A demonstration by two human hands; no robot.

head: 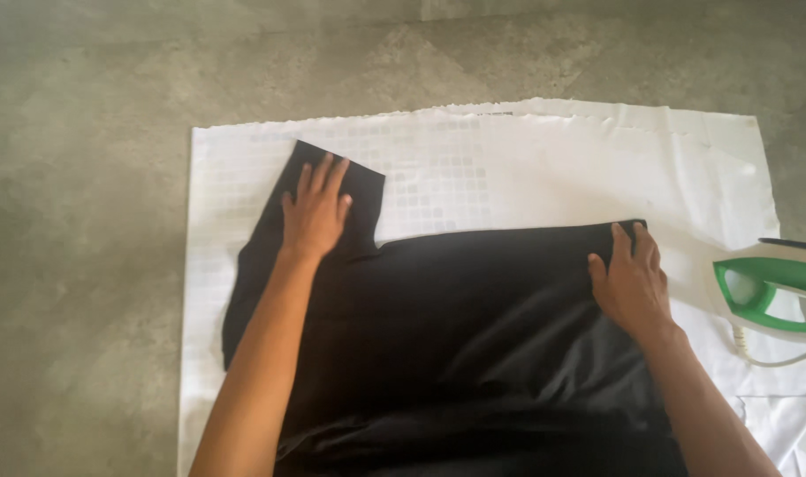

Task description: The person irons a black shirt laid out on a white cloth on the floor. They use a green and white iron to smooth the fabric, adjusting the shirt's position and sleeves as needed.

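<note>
A black, soft cloth garment (474, 336) lies spread flat on a white sheet with a faint checked pattern (509, 168), which itself covers a grey, mottled concrete floor (85, 265). The garment fills the near middle of the sheet, its straight far edge running left to right, and a sleeve-like flap angles out to the far left.

The left hand (315, 216) rests palm down on that flap, fingers spread and flat, pressing the cloth against the sheet. The right hand (631, 283) sits at the garment's far right corner, palm down too, fingers slightly fanned with the tips right at the edge; whether they curl under the hem I can't tell from here.

This fabric looks light and limp. It shows soft folds near the bottom of the view, so it would likely crumple and slide on the sheet rather than hold a shape. Best taken by the edges or corners, or smoothed with flat palms, as both hands are placed now. Nothing fragile about it.

Out to the right, just beside the sheet's edge, stands a green and white plastic clothes iron (770, 291), well clear of the right hand, with a pale cord (774, 358) looping below it.

The garment's near part runs out of the picture, so its full shape stays unknown. The iron is cut off by the right edge, its soleplate not visible. The dark cloth swallows seams and details.
</note>
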